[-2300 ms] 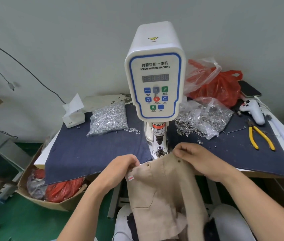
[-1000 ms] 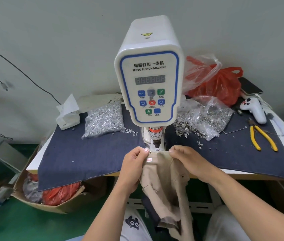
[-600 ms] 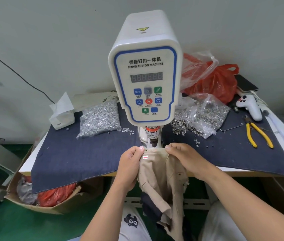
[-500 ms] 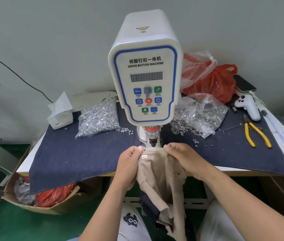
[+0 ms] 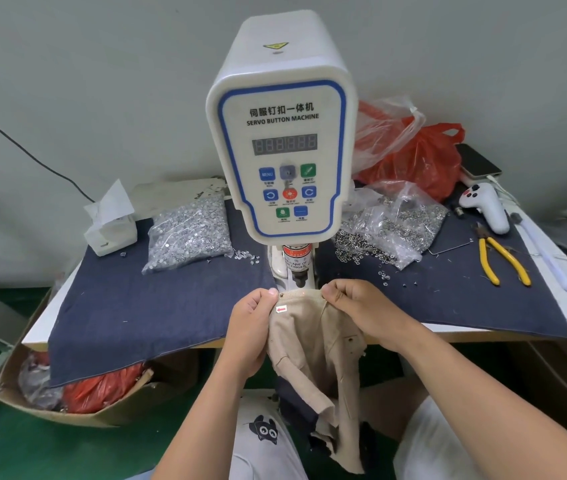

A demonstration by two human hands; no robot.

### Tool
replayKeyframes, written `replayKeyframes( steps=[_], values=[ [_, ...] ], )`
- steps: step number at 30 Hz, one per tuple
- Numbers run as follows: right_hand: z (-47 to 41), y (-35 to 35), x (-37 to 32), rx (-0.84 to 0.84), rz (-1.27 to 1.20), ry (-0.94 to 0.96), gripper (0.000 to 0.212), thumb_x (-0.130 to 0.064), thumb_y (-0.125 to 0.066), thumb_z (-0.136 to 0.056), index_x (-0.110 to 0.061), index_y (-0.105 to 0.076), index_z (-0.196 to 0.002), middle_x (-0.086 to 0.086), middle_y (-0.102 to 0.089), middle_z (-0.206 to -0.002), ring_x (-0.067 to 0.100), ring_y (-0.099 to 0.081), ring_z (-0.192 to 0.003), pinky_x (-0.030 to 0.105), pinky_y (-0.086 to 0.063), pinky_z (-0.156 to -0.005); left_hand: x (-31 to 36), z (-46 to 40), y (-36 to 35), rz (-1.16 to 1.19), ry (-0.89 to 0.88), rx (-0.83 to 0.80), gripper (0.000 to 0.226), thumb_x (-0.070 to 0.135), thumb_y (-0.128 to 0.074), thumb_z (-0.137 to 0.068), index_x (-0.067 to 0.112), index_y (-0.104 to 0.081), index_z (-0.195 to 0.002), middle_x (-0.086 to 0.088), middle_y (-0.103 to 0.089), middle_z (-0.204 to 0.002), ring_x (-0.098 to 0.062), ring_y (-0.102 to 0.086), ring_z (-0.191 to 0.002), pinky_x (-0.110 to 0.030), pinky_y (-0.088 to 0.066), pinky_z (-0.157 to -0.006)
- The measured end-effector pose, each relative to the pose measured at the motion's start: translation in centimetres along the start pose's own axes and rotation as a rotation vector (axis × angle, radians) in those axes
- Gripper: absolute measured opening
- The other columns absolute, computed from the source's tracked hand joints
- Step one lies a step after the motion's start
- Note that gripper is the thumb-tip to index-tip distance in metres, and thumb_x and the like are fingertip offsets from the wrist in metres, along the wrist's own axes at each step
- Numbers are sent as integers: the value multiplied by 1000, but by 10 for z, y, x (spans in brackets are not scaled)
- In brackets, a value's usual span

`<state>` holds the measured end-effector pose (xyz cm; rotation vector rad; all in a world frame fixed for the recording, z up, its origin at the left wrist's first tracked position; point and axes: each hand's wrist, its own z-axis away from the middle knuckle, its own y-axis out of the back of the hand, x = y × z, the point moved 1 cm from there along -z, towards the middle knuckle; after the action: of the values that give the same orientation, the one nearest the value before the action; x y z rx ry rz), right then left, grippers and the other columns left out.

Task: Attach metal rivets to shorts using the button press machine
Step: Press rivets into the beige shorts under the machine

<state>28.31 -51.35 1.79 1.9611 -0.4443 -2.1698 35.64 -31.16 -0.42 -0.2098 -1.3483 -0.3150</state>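
Note:
Beige shorts (image 5: 313, 344) hang off the table's front edge, their top hem stretched flat just under the punch of the white servo button machine (image 5: 284, 140). My left hand (image 5: 252, 327) pinches the hem's left end beside a small red-arrow sticker (image 5: 281, 309) and a set rivet (image 5: 281, 296). My right hand (image 5: 361, 310) pinches the hem's right end. A red laser dot shows on the hem between the two hands. The lower die is hidden by the fabric.
A bag of silver rivets (image 5: 188, 233) lies left of the machine, an open bag of ring parts (image 5: 393, 226) right of it. Yellow pliers (image 5: 502, 258), a white controller (image 5: 483, 206), a phone and red bags sit at the right. A tissue box (image 5: 110, 226) stands back left.
Both hands brought the shorts' hem up from the lap to the machine's punch and drew closer together. Over the last half second they barely moved.

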Motion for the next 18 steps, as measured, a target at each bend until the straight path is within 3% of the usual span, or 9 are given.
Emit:
replayKeyframes(
  steps=[5,11,18],
  values=[
    [-1,1,2,-9,-3,-11,49,-41,-53,-105,-15,-39,-67,-2,-34,-68,12,-33,-67,36,-31,-69,1,1,-1,4,6,6,44,27,-57,-106,20,-52,-63,-3,-48,-69,-19,-43,-71,-38,-39,-70],
    [-1,0,3,-2,-5,-17,45,-43,-54,-105,-24,-42,-66,-1,-35,-69,15,-34,-69,36,-30,-70,-1,-1,0,4,12,-2,41,27,-57,-106,16,-53,-67,-3,-47,-69,-18,-42,-70,-37,-39,-68],
    [-2,0,5,-18,-36,-7,49,-38,-53,-106,3,-45,-80,3,-37,-75,17,-34,-74,36,-29,-73,-1,-1,0,-5,10,-1,41,27,-57,-106,17,-51,-67,-4,-45,-70,-19,-40,-70,-38,-38,-68]
  ],
)
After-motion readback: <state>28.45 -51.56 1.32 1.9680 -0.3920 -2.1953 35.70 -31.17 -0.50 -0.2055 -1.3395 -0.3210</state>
